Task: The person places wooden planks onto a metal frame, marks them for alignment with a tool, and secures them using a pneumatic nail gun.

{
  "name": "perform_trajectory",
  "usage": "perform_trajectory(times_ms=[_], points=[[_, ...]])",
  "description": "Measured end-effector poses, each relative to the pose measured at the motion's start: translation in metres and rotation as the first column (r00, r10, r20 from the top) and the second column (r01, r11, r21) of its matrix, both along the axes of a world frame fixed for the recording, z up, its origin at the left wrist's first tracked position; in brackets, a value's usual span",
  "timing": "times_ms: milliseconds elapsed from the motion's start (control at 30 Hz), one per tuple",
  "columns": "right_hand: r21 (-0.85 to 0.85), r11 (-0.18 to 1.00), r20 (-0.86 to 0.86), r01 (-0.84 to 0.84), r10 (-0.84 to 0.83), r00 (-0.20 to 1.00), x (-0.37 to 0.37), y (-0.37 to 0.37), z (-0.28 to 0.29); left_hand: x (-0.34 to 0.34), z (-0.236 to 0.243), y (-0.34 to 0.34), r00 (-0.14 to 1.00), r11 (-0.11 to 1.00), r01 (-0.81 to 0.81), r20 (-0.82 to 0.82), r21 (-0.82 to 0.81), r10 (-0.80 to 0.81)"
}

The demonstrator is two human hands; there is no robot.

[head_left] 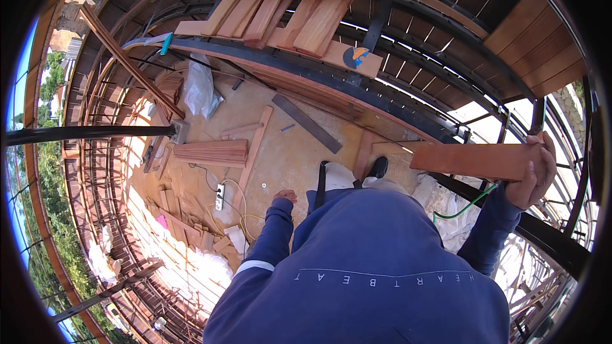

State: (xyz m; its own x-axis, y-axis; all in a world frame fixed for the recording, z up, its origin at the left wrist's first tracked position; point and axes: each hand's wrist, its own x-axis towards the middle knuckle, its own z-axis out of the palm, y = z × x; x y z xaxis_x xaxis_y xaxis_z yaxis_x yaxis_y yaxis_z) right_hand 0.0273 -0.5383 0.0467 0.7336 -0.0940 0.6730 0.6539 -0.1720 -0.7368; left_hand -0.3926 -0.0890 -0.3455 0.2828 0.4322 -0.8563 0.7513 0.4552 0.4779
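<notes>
My right hand [537,175], out at the right, grips the end of a short reddish-brown wooden board [472,160], its fingers wrapped round the edge. The board points left from the hand, raised over the floor beside the black metal frame. My left hand [286,195] hangs low in front of me with the fingers curled in, and nothing shows in it. Below it lies the tan floor [299,172] with a white power strip [220,197] to its left.
Several loose boards [287,9] rest across the dark curved beams ahead. A stack of planks [210,152] and wood offcuts [191,223] lie at left, near a yellow cable [244,220]. A black post [89,134] crosses the left side. A green hose [462,209] hangs beneath the held board.
</notes>
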Motion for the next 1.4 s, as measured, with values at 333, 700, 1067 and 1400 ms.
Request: perform_trajectory(times_ms=[333,700,1067,1400], points=[[-0.072,0.997,0.053,-0.031,0.035,0.998,0.04,0.016,0.023,0.258,0.181,-0.046,0.797,0.852,0.115,0.465,0.511,-0.387],[-0.094,0.867,0.123,-0.49,0.498,0.858,0.081,0.104,0.067,0.501,0.37,-0.133,-0.249,0.207,0.86,0.736,0.467,-0.629],[-0.099,0.96,-0.585,-0.261,0.156,0.796,0.081,0.046,-0.031,0.6,0.371,-0.126,0.056,0.825,0.445,0.909,0.348,-0.413],[-0.418,0.893,-0.637,-0.169,-0.155,0.755,0.041,-0.026,-0.152,0.802,0.347,-0.242,-0.021,0.663,0.388,0.726,0.64,-0.688]])
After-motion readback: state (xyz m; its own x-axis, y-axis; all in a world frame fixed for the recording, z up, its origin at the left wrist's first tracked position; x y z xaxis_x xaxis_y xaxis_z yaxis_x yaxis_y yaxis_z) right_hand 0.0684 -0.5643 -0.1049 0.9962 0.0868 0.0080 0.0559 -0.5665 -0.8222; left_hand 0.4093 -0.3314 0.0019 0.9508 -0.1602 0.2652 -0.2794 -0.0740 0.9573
